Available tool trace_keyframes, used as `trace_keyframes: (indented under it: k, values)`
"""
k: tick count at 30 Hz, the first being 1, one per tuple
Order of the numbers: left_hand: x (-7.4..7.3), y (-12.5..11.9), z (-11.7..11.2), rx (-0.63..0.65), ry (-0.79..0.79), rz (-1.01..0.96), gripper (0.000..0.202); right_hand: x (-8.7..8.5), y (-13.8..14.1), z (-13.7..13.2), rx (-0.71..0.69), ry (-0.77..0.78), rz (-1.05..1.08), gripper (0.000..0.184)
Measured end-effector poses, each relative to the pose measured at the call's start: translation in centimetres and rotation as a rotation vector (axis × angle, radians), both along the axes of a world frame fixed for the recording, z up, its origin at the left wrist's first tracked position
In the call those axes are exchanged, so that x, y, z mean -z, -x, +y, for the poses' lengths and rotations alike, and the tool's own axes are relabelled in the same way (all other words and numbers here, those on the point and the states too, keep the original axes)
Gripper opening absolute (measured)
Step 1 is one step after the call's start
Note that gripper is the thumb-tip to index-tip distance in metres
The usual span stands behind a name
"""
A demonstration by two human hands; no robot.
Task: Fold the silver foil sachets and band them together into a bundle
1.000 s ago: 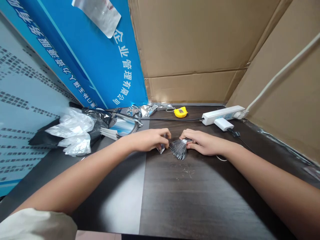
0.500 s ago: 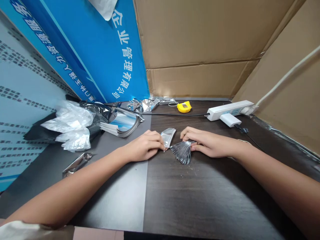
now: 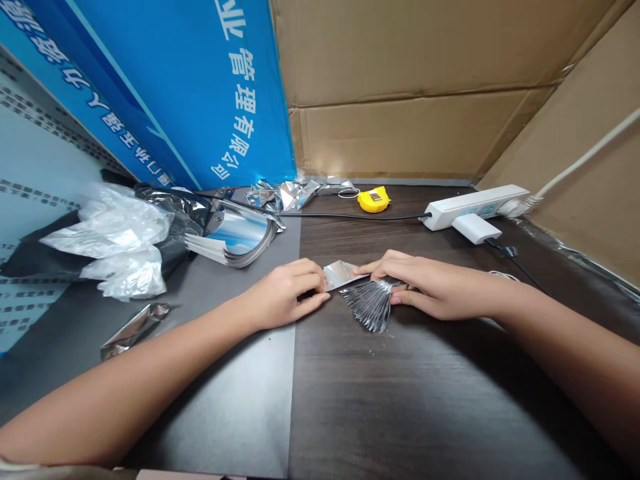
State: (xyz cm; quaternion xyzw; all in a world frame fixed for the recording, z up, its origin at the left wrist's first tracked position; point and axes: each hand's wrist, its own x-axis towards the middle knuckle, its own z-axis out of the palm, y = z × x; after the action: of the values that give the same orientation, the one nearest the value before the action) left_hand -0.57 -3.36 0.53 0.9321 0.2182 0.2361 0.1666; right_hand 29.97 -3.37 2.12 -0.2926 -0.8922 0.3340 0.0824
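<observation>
Head view: a shiny silver foil pouch (image 3: 341,274) lies flat on the dark table (image 3: 400,400), just above a fanned stack of foil pouches (image 3: 370,307). Bare tabletop spreads toward the near edge; cardboard walls (image 3: 400,133) close the back. The left hand (image 3: 285,300) pinches the pouch's left end; the right hand (image 3: 425,283) presses the fan, fingertips touching the pouch.

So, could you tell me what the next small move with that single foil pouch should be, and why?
Probably slide the foil pouch onto the fanned stack and tuck it under the right hand. The left hand pinches the pouch's near end, its far end already meets the right fingertips, and the right hand presses the fan flat on the table.
</observation>
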Motion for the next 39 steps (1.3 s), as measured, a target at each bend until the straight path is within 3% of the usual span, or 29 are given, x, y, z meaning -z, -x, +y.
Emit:
trace_keyframes:
  k: [7,14,33,39]
  values:
    - [-0.05,0.02,-0.15,-0.174,-0.099,0.086,0.021,-0.14,0.42,-0.48,0.018,0.009,0.009,0.032]
    - [0.35,0.19,0.15,-0.177,-0.05,0.054,0.019,0.03,0.67,-0.64,-0.004,-0.037,0.056,0.014]
    - [0.07,0.31,0.21,-0.154,-0.022,0.033,0.017,-0.72,0.6,-0.47,0.003,-0.053,0.045,0.015]
    - [0.13,0.29,0.13,-0.155,-0.021,0.043,0.018,-0.52,0.59,-0.28,-0.049,-0.035,0.031,0.028]
